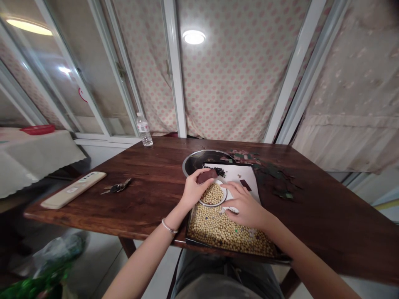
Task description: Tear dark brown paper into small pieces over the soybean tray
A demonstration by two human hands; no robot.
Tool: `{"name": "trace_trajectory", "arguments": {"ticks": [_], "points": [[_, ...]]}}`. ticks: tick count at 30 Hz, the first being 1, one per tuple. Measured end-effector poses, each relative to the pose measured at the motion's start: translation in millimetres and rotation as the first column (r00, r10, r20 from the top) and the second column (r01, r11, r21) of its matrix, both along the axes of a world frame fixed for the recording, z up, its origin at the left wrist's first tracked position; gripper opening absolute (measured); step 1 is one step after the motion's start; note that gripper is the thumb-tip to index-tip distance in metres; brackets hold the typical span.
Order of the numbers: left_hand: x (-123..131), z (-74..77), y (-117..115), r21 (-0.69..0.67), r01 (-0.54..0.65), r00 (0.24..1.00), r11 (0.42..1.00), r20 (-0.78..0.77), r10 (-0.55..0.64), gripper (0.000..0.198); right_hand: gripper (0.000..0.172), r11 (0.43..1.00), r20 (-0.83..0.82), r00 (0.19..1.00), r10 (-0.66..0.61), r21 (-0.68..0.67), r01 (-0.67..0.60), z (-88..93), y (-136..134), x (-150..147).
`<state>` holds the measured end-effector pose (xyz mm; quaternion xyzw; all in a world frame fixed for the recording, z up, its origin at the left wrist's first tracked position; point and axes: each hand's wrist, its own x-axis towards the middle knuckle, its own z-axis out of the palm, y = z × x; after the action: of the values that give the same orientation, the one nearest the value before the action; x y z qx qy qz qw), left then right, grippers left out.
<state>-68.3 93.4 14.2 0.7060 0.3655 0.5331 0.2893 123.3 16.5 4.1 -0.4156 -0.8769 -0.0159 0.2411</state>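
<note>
A small white bowl (pixel 224 192) full of pale yellow soybeans (pixel 212 194) sits in a shallow black-edged tray (pixel 256 182). My left hand (pixel 193 189) is closed on a flat reddish-brown piece (pixel 207 176) at the bowl's upper left, its thumb beside the rim. To the right of the bowl is my right hand (pixel 245 203), fingers spread and curved, the index fingertip by the rim. I cannot tell whether it touches. More soybeans (pixel 227 232) with a few coloured bits cover the tray's near part. Black beans (pixel 220 171) lie at its far end.
Behind the tray stands a round dark metal pan (pixel 190 160). Green and reddish flat scraps (pixel 271 170) are scattered to its right. A water bottle (pixel 144 131), keys (pixel 117 187) and a pale phone (pixel 74 190) lie or stand on the left of the wooden table (pixel 149 166).
</note>
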Motion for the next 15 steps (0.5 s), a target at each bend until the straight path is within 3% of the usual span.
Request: {"name": "trace_trajectory", "arguments": {"ticks": [7,15], "points": [[-0.4,-2.2,1.9,-0.017,0.019,1.0,1.0,-0.017,-0.02,0.031,0.019,1.0,-0.081,0.997,0.014,-0.016,-0.016,-0.5,3.2,3.8],[-0.6,-1.3,0.9,0.007,0.021,0.999,1.0,-0.038,-0.021,0.031,0.014,0.975,-0.118,0.986,0.114,-0.175,-0.134,4.4,2.0,8.3]]}}
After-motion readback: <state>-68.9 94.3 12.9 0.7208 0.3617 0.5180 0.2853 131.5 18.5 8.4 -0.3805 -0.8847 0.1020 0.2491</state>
